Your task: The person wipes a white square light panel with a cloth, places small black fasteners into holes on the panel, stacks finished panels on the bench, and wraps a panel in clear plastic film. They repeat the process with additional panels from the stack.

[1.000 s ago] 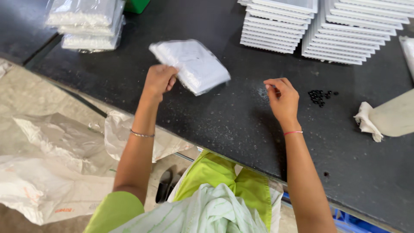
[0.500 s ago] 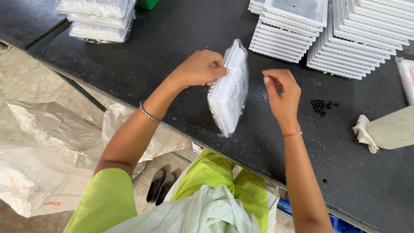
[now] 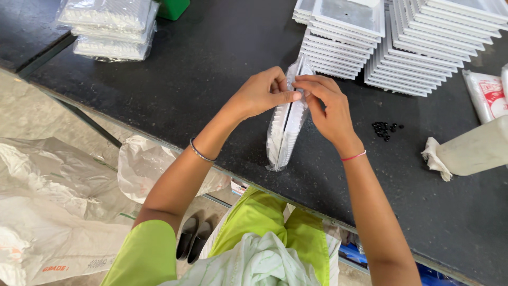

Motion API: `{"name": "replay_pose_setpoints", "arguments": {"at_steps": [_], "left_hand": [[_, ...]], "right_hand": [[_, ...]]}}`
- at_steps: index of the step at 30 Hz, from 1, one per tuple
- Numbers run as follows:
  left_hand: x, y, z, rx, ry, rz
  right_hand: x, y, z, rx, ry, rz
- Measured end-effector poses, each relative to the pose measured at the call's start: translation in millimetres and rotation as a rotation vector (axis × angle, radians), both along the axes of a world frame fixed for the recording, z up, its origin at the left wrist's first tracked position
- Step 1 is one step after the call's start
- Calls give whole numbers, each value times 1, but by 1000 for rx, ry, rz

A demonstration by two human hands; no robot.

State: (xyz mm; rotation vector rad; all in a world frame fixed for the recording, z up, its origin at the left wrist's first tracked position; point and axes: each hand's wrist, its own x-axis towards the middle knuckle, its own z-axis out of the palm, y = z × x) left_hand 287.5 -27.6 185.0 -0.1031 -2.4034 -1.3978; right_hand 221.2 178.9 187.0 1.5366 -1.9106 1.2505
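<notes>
Pinching the top of the bag of trays, the left hand and right hand held it; it hung below them on the table.

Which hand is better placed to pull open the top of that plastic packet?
Probably the right hand: its fingertips pinch the top edge of the packet, while the left hand grips the packet's side there, steadying it upright on the table.

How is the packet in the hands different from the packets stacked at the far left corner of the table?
The held packet stands on edge, pinched at its top by the left hand and right hand; the stacked packets lie flat, untouched. The held packet is single; the stacked ones are piled. Both are clear plastic bags holding white pieces.
</notes>
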Motion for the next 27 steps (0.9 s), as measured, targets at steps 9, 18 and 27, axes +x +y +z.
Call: {"name": "replay_pose_setpoints", "arguments": {"at_steps": [9, 18, 27], "left_hand": [[12, 11, 7, -39, 71, 20], [10, 49, 7, -243, 220, -23], [-1, 78, 6, -451, 261, -38]], "right_hand": [[2, 32, 9, 63, 74, -20], [-9, 50, 29, 282, 210, -186], [-33, 64, 17, 667, 280, -142]]}}
